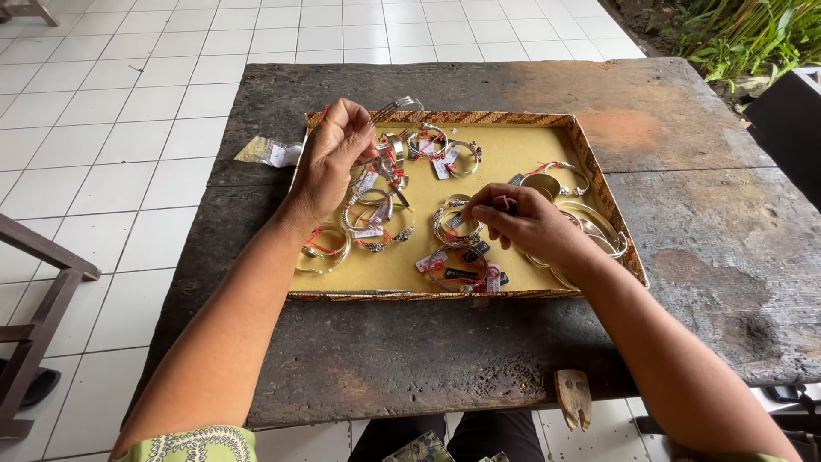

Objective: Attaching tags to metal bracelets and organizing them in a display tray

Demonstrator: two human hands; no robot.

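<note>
Bangle (395,106) pinched in left hand (329,158), long axis apparently slanting up-right; right hand (522,224) grips a small tag (505,203).

A dark, weathered wooden counter (410,359) stands on a white tiled floor (111,128). Directly on it, under both hands' fingers, lies a shallow tray (513,145) with a patterned rim and yellow lining. Just left of the left hand's fingers lies a small clear plastic bag (269,153). Rust-coloured patches mark the counter beyond the right hand's fingers.
</note>
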